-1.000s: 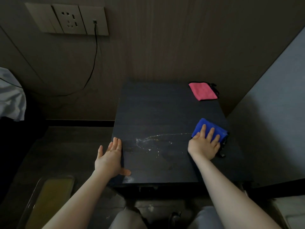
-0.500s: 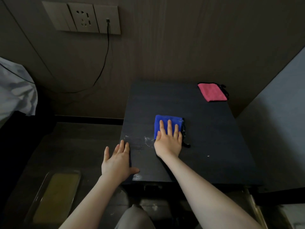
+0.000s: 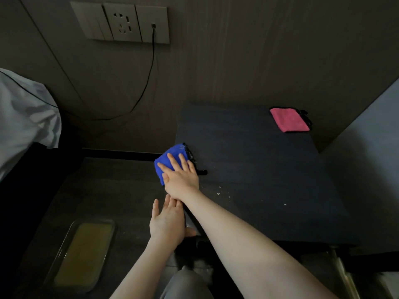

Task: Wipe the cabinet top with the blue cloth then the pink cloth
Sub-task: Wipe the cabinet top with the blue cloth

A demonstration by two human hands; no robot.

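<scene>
Head view: a right hand (image 3: 181, 180), fingers flat and spread, presses a folded blue microfibre cloth (image 3: 169, 159) at the left edge of the dark rectangular cabinet top (image 3: 259, 169). The left hand (image 3: 167, 223), fingers extended, braces the cabinet's near-left corner. A folded pink cloth (image 3: 289, 122) lies at its far-right corner.

Right of the right hand (image 3: 181, 180) the cabinet top (image 3: 254, 169) lies open — only small white specks near its front. The pink cloth (image 3: 289, 122) sits far beyond, in the back right corner. Just below the hand, the left hand (image 3: 168, 223) blocks the cabinet's left edge — the wall (image 3: 237, 61) closes the back.
</scene>
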